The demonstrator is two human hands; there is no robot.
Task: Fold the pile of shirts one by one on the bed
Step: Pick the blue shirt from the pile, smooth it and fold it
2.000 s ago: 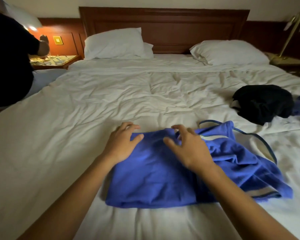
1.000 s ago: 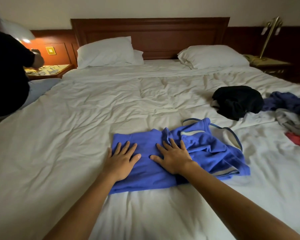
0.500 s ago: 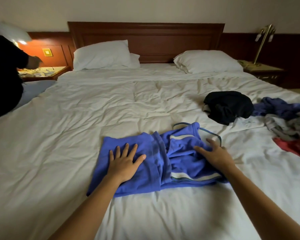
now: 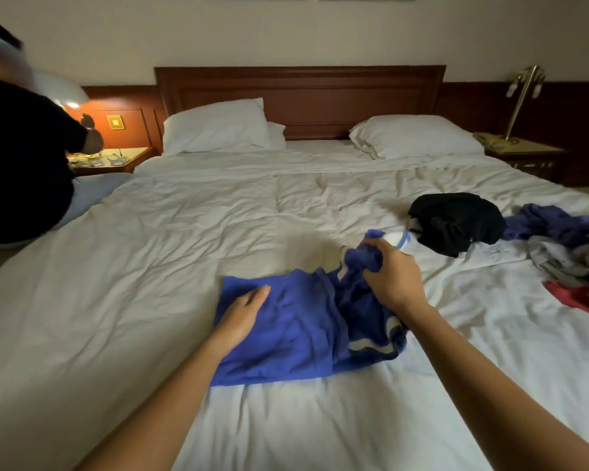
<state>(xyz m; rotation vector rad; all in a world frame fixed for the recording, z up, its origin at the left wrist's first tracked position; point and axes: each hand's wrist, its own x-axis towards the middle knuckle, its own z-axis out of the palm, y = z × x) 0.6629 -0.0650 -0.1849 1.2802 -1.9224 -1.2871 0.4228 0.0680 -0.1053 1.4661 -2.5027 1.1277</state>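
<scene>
Shirt (image 4: 286, 334), blue, lies on the near middle of the bed (image 4: 150, 266), straight ahead of the wearer. Its left half is flat on the sheet. Its right half is bunched and partly lifted.

Left hand (image 4: 242, 314): fingers straight and close together, palm down on the flat half, pinning it. It grips nothing.

Right hand (image 4: 391, 277): fingers curled tight round a wad of the shirt's right side, raised just off the sheet. White striped trim pokes out past the knuckles; collar or cuff, can't tell.

Step, my read: mid-fold on this one shirt, with the right side gathered to go across over the pinned half. The fold isn't finished: the edges are ragged and the striped hem is rumpled at near right.

Next move likely needs:
- left hand as anchor, so the flat half doesn't slide
- right hand carrying the wad leftward and laying it down spread, not dropped as a lump
- a flat-palm smooth afterwards

A fist on soft cloth may drag the layers unevenly, so it's worth opening them out before laying.

Progress looks early. Pile (image 4: 565, 253) at the bed's right edge, well apart from the shirt, looks unfolded, a tangle of purple-blue, grey and red. Black garment (image 4: 456, 222) sits between pile and shirt, near the right hand but not touching it. Can't tell if it's folded.

Another person (image 4: 21, 164) is at far left, clear of the work.
</scene>
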